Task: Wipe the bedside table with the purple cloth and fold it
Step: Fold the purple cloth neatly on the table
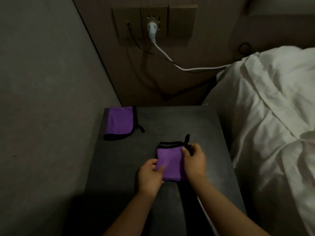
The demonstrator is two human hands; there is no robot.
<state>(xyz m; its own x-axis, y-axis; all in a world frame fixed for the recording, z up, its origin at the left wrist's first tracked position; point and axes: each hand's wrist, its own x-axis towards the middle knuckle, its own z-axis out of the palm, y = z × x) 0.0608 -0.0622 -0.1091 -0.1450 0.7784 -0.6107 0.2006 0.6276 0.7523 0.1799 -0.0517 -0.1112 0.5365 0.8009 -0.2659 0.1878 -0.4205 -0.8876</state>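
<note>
A purple cloth with black trim and a black loop lies folded small on the dark bedside table, near its middle front. My left hand pinches the cloth's near left edge, thumb on top. My right hand grips the cloth's right edge beside the black loop. A second purple cloth, also folded, lies at the table's far left corner, away from both hands.
A grey wall runs along the left of the table. A white duvet on the bed borders the table's right side. Behind, a wall socket panel holds a white plug, its cable trailing right toward the bed.
</note>
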